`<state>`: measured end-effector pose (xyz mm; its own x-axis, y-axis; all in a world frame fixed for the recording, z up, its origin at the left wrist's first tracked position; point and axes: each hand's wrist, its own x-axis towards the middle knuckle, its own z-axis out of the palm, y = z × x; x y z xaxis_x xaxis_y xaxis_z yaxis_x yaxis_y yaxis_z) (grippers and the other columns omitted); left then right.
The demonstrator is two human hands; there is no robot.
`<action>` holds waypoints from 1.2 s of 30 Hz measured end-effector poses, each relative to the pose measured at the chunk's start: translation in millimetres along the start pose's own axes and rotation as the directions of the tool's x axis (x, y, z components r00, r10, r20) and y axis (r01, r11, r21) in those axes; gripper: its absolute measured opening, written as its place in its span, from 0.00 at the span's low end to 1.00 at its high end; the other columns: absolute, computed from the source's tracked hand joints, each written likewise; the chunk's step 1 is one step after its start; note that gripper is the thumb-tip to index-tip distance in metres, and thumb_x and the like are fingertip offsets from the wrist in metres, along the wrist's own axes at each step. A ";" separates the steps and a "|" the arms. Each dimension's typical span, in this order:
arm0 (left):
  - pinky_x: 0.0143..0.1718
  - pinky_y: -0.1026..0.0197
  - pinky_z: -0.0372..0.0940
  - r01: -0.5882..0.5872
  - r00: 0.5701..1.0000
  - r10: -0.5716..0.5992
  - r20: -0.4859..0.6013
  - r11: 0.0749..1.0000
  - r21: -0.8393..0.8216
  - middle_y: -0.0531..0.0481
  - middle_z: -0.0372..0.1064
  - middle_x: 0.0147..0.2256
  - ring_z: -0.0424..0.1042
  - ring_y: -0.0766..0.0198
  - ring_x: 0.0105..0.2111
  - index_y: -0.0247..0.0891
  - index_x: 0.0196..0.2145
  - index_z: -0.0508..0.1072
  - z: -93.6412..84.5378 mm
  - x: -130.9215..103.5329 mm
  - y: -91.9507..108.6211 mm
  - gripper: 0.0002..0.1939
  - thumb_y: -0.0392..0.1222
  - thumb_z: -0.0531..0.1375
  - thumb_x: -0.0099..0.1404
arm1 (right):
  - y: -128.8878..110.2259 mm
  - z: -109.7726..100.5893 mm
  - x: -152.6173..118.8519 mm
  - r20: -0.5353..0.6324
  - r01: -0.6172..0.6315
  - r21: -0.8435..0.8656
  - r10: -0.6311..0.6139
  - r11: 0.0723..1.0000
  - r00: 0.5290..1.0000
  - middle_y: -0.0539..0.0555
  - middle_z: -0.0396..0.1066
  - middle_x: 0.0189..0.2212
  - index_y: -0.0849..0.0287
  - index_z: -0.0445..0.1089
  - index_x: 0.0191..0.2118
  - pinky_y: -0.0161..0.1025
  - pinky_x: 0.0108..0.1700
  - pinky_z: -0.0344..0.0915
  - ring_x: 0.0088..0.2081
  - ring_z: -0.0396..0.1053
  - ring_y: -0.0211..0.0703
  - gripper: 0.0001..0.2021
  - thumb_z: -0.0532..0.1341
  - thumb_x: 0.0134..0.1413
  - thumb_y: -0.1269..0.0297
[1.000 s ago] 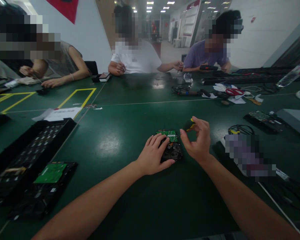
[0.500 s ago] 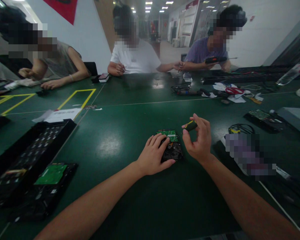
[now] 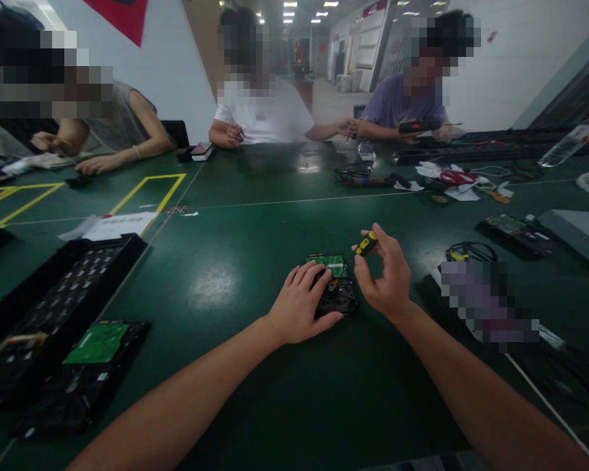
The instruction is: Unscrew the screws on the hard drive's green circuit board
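Note:
A hard drive [image 3: 341, 297] with a green circuit board lies on the table in front of me. My left hand [image 3: 302, 301] rests flat over its left side, fingers stretched across the board's edge and thumb along the near edge. Just right of the drive, my right hand [image 3: 385, 271] is raised, with a small yellow-and-black screwdriver [image 3: 366, 244] pinched between thumb and fingers. The handle tilts above the drive's right far corner. I cannot make out the shaft or where its tip is.
Left stand a long black tray [image 3: 69, 294] and another hard drive [image 3: 95, 343]. A blurred-out phone-like object [image 3: 485, 301], cables [image 3: 471, 252] and a further drive [image 3: 513, 232] lie right. Three people sit across the green table [image 3: 245, 229], one holding a power driver [image 3: 419, 125].
The screwdriver's handle has turned in my right fingers and stands steeper, showing more yellow. My left hand stays on the hard drive. The view has shifted slightly.

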<state>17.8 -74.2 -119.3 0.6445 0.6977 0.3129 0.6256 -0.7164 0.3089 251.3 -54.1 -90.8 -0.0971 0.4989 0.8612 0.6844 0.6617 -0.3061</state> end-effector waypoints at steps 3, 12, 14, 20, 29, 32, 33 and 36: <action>0.72 0.32 0.52 -0.009 1.000 0.009 0.000 1.000 -0.009 0.31 0.57 0.70 0.53 0.36 0.72 0.36 0.74 0.58 0.6 -0.1 -0.9 0.46 0.70 0.57 0.71 | -0.7 1.2 -0.1 -0.002 -0.030 0.009 0.030 1.000 1.000 0.61 0.71 0.59 0.48 0.51 0.76 0.54 0.47 0.82 0.48 0.77 0.52 0.38 0.64 0.65 0.69; 0.72 0.31 0.53 -0.012 1.000 0.012 -0.006 0.999 -0.041 0.32 0.56 0.70 0.52 0.35 0.73 0.38 0.74 0.58 0.2 0.2 -1.6 0.45 0.69 0.58 0.71 | 6.2 2.9 -2.9 -0.030 -0.060 0.037 0.061 0.998 0.998 0.62 0.65 0.59 0.48 0.54 0.73 0.54 0.44 0.82 0.52 0.74 0.54 0.36 0.64 0.63 0.69; 0.72 0.31 0.54 -0.011 1.000 0.011 -0.007 0.999 -0.035 0.32 0.56 0.70 0.52 0.35 0.73 0.37 0.74 0.58 0.2 0.1 -1.4 0.45 0.70 0.58 0.71 | 5.7 3.0 -2.7 -0.027 -0.069 0.047 0.070 0.997 0.997 0.62 0.64 0.59 0.49 0.54 0.73 0.53 0.44 0.83 0.51 0.74 0.53 0.36 0.64 0.63 0.69; 0.72 0.32 0.54 -0.009 1.000 0.009 -0.001 1.000 -0.018 0.31 0.57 0.70 0.52 0.35 0.72 0.34 0.73 0.59 0.4 0.2 -1.2 0.46 0.70 0.57 0.71 | 7.0 3.8 -2.8 -0.096 -0.051 0.043 0.055 0.998 0.994 0.59 0.65 0.55 0.48 0.58 0.69 0.47 0.37 0.82 0.45 0.72 0.48 0.35 0.69 0.59 0.68; 0.72 0.31 0.54 -0.013 1.000 0.012 -0.004 0.999 -0.030 0.31 0.57 0.70 0.52 0.35 0.73 0.36 0.73 0.58 1.2 0.2 -2.0 0.46 0.70 0.57 0.71 | 4.7 5.4 -0.4 -0.141 -0.061 0.080 0.072 0.995 0.987 0.60 0.60 0.57 0.48 0.58 0.66 0.44 0.35 0.82 0.49 0.71 0.50 0.34 0.69 0.58 0.69; 0.72 0.31 0.54 -0.007 1.000 0.007 -0.004 0.999 -0.040 0.33 0.56 0.70 0.52 0.35 0.73 0.38 0.74 0.58 1.5 0.3 -2.2 0.46 0.70 0.58 0.71 | 5.7 5.4 -0.2 -0.154 -0.061 0.044 0.067 0.997 0.986 0.60 0.61 0.55 0.48 0.58 0.66 0.42 0.31 0.81 0.49 0.70 0.50 0.35 0.71 0.57 0.68; 0.72 0.31 0.54 -0.007 1.000 0.007 -0.004 0.999 -0.044 0.33 0.56 0.70 0.52 0.35 0.73 0.39 0.74 0.58 1.5 0.3 -2.2 0.46 0.70 0.58 0.71 | 6.3 5.4 -0.5 -0.147 -0.066 0.031 0.070 0.997 0.987 0.60 0.61 0.55 0.48 0.58 0.67 0.42 0.31 0.81 0.49 0.70 0.50 0.35 0.71 0.57 0.67; 0.72 0.30 0.54 -0.007 1.000 0.007 -0.006 0.999 -0.048 0.33 0.56 0.71 0.52 0.35 0.73 0.39 0.74 0.57 1.3 0.3 -2.1 0.46 0.70 0.59 0.70 | 7.6 6.0 -2.0 -0.133 -0.084 -0.010 0.082 0.996 0.988 0.61 0.60 0.56 0.48 0.56 0.70 0.45 0.34 0.82 0.51 0.70 0.52 0.38 0.71 0.58 0.67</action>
<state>17.3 -72.5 -121.0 0.6459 0.6928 0.3206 0.5990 -0.7203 0.3498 252.4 -46.7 -97.3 0.0563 0.4724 0.8796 0.6972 0.6120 -0.3734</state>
